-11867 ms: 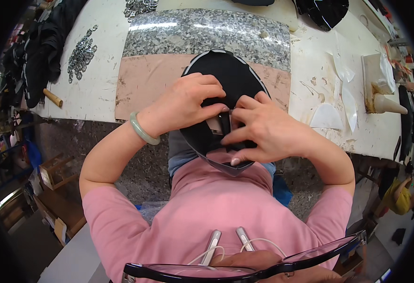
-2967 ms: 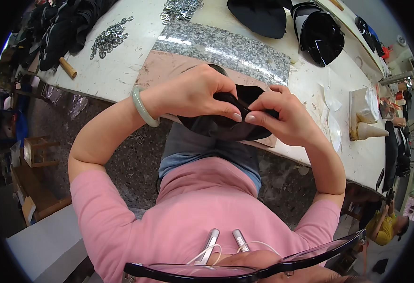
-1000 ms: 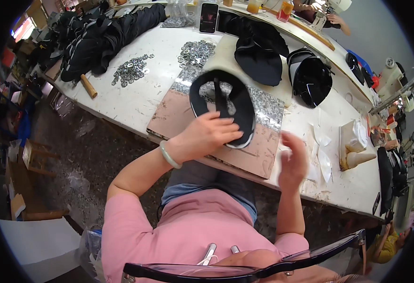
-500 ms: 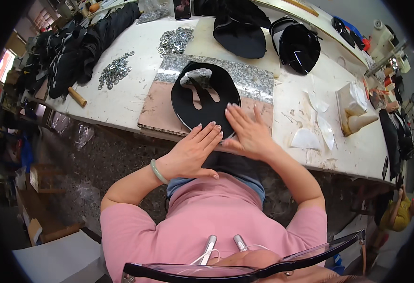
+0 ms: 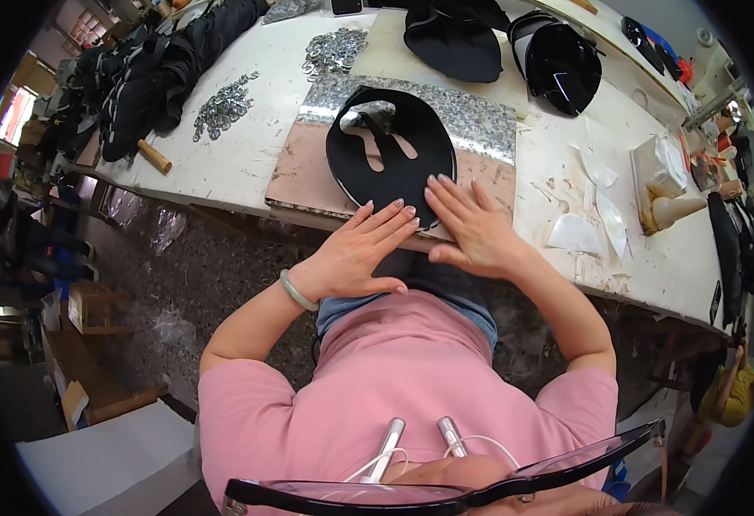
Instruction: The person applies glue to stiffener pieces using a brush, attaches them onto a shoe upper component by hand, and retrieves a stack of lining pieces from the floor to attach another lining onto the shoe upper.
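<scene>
A black oval piece of soft-looking sheet (image 5: pixel 394 176), with rounded cut-outs and a narrow strip between them, lies on a board near the bench's front edge. Its rim curves up at the far end. The flat fingers of my left hand (image 5: pixel 364 249) rest on its near edge, thumb held apart. Against its near right edge lies my right hand (image 5: pixel 476 228), fingers stretched out and thumb spread. Neither hand grips anything. Part of the near edge is hidden under my fingers. The board has a pinkish front (image 5: pixel 304 172) and a speckled grey strip (image 5: pixel 480 129) behind.
Small metal fittings lie in two heaps (image 5: pixel 224 107) (image 5: pixel 336 52) at the left. Black pieces are stacked (image 5: pixel 149 95) at far left, near a wooden handle (image 5: pixel 154 156). Behind stand black shaped pieces (image 5: pixel 454 43) and a glossy black form (image 5: pixel 570 77). White scraps (image 5: pixel 575 234) and a glue-stained container (image 5: pixel 643 185) are right.
The view has shifted, so the bench sits higher and farther right in the picture. Both hands stay flat on the black piece, with little visible movement against it.
</scene>
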### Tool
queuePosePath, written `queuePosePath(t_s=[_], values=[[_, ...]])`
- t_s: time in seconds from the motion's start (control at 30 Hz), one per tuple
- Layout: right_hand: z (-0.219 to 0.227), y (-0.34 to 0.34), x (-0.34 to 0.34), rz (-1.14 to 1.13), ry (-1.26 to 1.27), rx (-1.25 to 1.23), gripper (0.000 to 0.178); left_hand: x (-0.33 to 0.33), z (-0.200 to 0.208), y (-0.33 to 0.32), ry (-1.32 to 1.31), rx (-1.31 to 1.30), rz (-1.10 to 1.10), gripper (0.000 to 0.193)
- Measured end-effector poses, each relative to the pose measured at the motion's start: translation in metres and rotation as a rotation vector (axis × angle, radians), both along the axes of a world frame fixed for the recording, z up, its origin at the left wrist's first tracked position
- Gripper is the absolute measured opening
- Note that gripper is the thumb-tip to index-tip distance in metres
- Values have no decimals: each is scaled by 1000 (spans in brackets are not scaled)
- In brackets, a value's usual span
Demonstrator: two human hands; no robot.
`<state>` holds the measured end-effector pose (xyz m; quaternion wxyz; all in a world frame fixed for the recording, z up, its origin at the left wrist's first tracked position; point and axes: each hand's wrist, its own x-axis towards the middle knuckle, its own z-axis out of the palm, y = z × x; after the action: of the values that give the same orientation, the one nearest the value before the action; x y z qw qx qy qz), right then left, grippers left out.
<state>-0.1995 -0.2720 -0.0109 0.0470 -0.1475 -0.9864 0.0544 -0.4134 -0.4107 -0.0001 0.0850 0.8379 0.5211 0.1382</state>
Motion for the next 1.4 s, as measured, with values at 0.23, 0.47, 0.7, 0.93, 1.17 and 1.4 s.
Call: queuePosePath(t_s=[0.23, 0.47, 0.7, 0.93, 1.17, 1.4], values=[[2, -23, 9, 38, 44, -78, 88, -17, -4, 1, -381, -57, 112, 42], [11, -13, 2, 85, 10, -50, 86, -54, -8, -7, -179, 128, 481, 24], [7, -25, -23, 262, 49, -50, 94, -56, -14, 17, -604, 429, 866, 51], [17, 3, -45, 250, 235, -345, 44, -38, -24, 47, -570, 278, 799, 49], [5, -3, -111, 417, 381, -117, 54, -42, -43, 48, -635, 408, 897, 41], [8, 4, -73, 344, -5, -37, 91, -53, -27, 49, -587, 477, 777, 38]])
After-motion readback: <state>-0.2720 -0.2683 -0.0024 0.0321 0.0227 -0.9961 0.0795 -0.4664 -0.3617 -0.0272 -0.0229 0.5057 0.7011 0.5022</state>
